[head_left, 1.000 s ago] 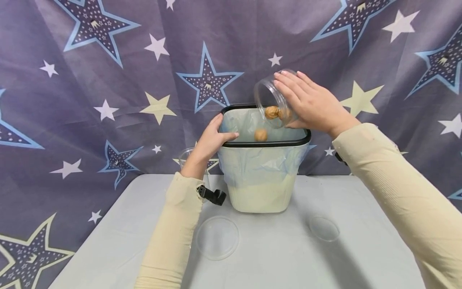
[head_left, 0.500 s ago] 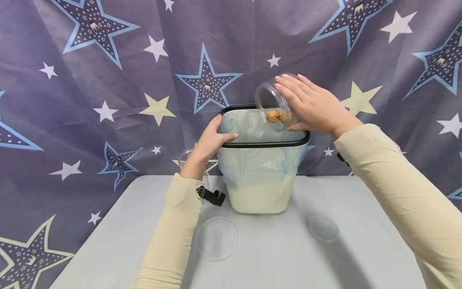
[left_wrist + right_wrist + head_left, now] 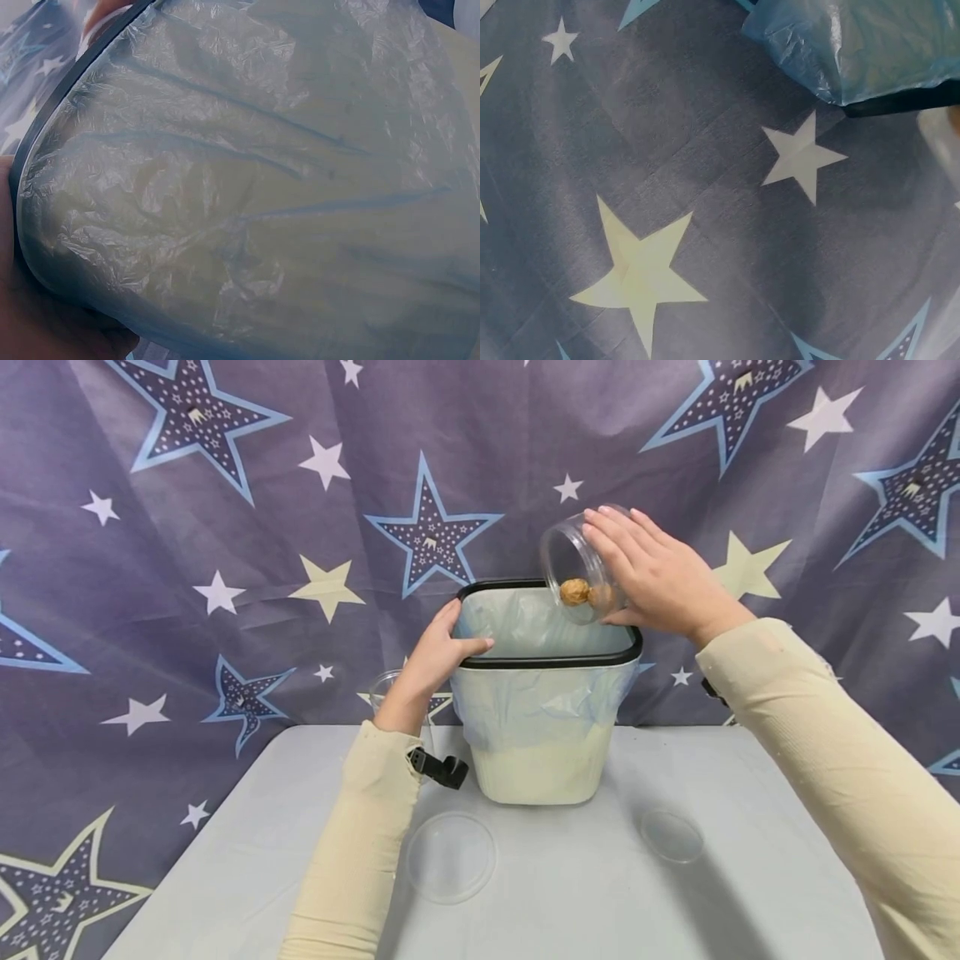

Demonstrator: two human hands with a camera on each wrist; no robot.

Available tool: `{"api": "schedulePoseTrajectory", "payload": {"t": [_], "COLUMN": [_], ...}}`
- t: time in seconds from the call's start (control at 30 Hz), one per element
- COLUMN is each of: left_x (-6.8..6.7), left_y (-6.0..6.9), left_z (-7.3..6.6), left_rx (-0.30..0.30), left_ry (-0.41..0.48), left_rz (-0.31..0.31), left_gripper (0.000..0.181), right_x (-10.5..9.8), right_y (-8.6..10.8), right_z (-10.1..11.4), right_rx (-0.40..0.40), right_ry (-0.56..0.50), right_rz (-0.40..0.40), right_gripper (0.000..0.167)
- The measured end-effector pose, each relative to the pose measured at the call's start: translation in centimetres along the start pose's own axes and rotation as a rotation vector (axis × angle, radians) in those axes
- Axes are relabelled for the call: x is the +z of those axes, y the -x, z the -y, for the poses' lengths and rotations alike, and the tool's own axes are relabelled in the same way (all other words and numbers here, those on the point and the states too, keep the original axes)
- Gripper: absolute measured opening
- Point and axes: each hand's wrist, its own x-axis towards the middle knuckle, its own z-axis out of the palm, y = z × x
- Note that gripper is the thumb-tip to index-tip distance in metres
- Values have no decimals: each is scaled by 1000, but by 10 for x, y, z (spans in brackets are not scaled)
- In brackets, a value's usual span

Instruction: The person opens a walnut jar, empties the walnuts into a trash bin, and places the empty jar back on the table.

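Observation:
A pale bin (image 3: 543, 772) with a black rim and a bluish plastic liner (image 3: 525, 706) stands upright on the table. My left hand (image 3: 437, 653) grips its left side at the rim, thumb over the edge; the left wrist view shows the liner (image 3: 247, 187) up close. Over the bin's right side, my right hand (image 3: 656, 575) holds a clear plastic jar (image 3: 561, 553) tilted with its mouth toward the left. Two walnuts (image 3: 575, 592) lie inside the jar, one partly blurred by the plastic. The bin's bottom is hidden from view.
A clear round lid (image 3: 452, 858) lies on the table in front of the bin, and another clear disc (image 3: 672, 836) to its right. Behind my left wrist stands a clear container (image 3: 384, 683). A star-patterned curtain (image 3: 255, 568) hangs directly behind the table.
One second ago a walnut was in the air at the bin's mouth; it has since dropped out of sight. The jar dipped slightly, then rose and shifted right. My left hand stayed put.

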Motion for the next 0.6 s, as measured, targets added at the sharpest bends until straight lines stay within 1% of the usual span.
{"api": "schedulePoseTrajectory", "payload": {"t": [0.2, 0.27, 0.37, 0.43, 0.5, 0.6], "left_x": [-1, -1, -1, -1, -1, 0], "left_y": [0, 0, 0, 0, 0, -1], "left_z": [1, 1, 0, 0, 0, 0], "left_rx": [13, 16, 14, 14, 13, 8], "left_ry": [-2, -4, -7, -7, -3, -3], "left_rz": [-4, -1, 3, 0, 0, 3], "left_gripper": [85, 85, 85, 85, 84, 84], "right_x": [0, 0, 1, 1, 2, 1], "right_y": [-8, -11, -14, -14, -13, -9], "right_z": [4, 4, 5, 6, 6, 5], "right_rx": [96, 81, -13, -67, -66, -10], "right_ry": [61, 45, -11, -29, -20, 8], "right_rz": [25, 35, 61, 78, 87, 87], "right_gripper": [108, 110, 109, 109, 109, 113]}}
